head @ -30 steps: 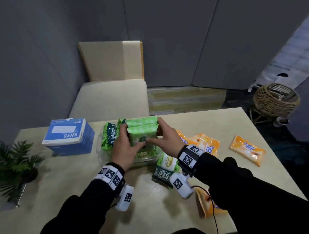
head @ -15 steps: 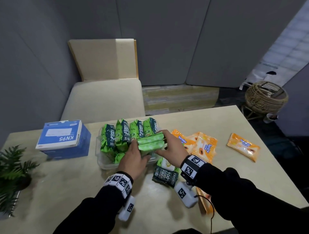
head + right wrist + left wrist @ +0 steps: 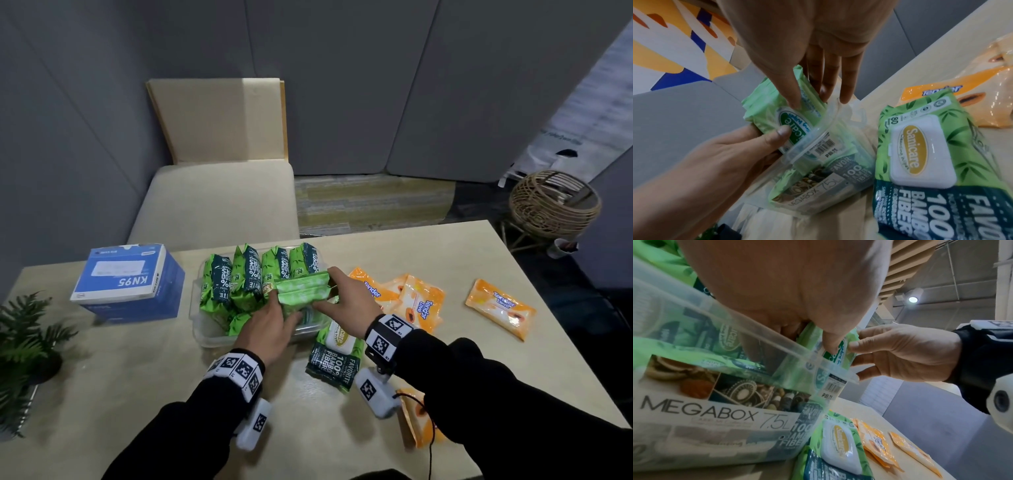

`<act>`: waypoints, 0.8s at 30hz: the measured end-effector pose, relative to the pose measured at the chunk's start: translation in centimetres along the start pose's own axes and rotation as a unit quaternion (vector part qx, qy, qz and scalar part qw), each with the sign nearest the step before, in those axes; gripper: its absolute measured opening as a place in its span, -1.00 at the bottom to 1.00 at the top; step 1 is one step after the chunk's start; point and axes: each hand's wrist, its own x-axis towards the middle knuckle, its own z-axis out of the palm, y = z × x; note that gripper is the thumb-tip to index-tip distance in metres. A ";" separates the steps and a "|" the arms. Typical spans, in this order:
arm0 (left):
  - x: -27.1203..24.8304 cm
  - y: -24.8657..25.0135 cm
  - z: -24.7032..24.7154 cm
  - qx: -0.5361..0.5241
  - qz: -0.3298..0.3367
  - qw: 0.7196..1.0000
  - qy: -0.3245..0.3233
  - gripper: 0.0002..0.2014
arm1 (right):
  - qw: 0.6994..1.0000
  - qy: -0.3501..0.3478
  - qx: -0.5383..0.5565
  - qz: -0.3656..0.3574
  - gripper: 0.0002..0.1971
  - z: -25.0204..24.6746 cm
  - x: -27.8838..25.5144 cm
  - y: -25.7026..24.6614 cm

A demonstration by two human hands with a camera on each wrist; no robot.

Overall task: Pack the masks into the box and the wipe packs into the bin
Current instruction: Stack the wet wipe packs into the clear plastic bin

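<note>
Both hands hold two light-green wipe packs (image 3: 303,291) on edge, partly down inside the right end of the clear bin (image 3: 202,337). My left hand (image 3: 284,308) pinches them from the near side, thumb on the front label (image 3: 784,131). My right hand (image 3: 333,291) grips them from the right, with its thumb (image 3: 854,345) in front and its fingers (image 3: 846,97) behind. Several dark-and-green wipe packs (image 3: 246,277) stand in a row in the bin. A blue KN95 mask box (image 3: 126,281) stands left of the bin.
A large green Sanicare pack (image 3: 337,356) lies just right of the bin. Orange wipe packs lie further right (image 3: 421,305), far right (image 3: 500,308) and under my right forearm (image 3: 416,425). A potted plant (image 3: 24,339) stands at the left edge. A chair (image 3: 219,202) sits behind the table.
Both hands have lowered the two light-green packs from above the bin down into its right end, tipping them onto their edge.
</note>
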 end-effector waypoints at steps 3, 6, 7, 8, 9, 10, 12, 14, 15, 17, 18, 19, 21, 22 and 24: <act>0.1 -0.6 -0.2 -0.002 0.004 1.000 -0.006 -0.20 | 1.000 0.006 0.015 -0.010 -0.54 0.0 -0.3 0.2; 0.3 -1.4 -0.3 -0.010 0.013 1.000 -0.007 -0.19 | 0.999 0.005 0.030 -0.017 -0.54 0.3 -0.5 0.5; 0.4 -1.7 -0.4 -0.012 0.015 1.000 -0.007 -0.21 | 0.999 0.008 0.040 -0.016 -0.54 0.4 -0.4 0.6; 0.6 -2.0 -0.4 -0.023 0.019 1.000 -0.005 -0.25 | 0.998 0.013 0.051 -0.015 -0.54 0.4 -0.3 0.6; 0.7 -2.2 -0.5 -0.045 0.021 0.999 -0.001 -0.30 | 0.998 0.018 0.062 -0.015 -0.55 0.4 -0.2 0.6; 0.8 -2.3 -0.4 -0.062 0.022 0.998 0.006 -0.38 | 0.997 0.019 0.069 -0.017 -0.55 0.3 -0.2 0.6; 0.9 -2.2 -0.3 -0.049 0.013 0.999 0.009 -0.63 | 0.998 0.010 0.062 -0.018 -0.55 0.3 0.0 0.6; 1.0 -1.5 -0.3 0.004 -0.008 1.000 0.006 -0.76 | 0.999 -0.002 0.041 -0.017 -0.56 0.6 0.1 0.8; 1.2 -1.1 -0.2 0.019 -0.020 1.000 0.008 -0.77 | 0.999 -0.003 0.037 -0.016 -0.56 0.7 0.3 0.9; 1.6 -0.9 -0.3 0.027 -0.030 0.999 0.006 -0.75 | 0.999 -0.002 0.041 -0.015 -0.55 0.7 0.7 0.9; 1.8 -0.9 -0.3 0.023 -0.033 0.999 0.000 -0.73 | 0.999 -0.001 0.044 -0.015 -0.51 0.6 0.8 0.9; 1.9 -0.9 -0.4 0.013 -0.033 0.999 -0.007 -0.70 | 0.999 0.000 0.048 -0.013 -0.44 0.4 0.9 0.9; 1.8 -1.0 -0.7 -0.014 -0.031 0.999 -0.005 -0.62 | 0.998 0.003 0.060 -0.011 -0.33 0.0 0.8 1.1; 1.4 -1.1 -1.0 -0.033 -0.033 0.999 0.007 -0.53 | 0.998 0.005 0.065 -0.011 -0.32 -0.2 0.6 1.4; 0.3 -1.4 -1.8 -0.072 -0.043 0.995 0.049 -0.37 | 0.997 0.008 0.078 -0.003 -0.36 -0.5 0.2 2.1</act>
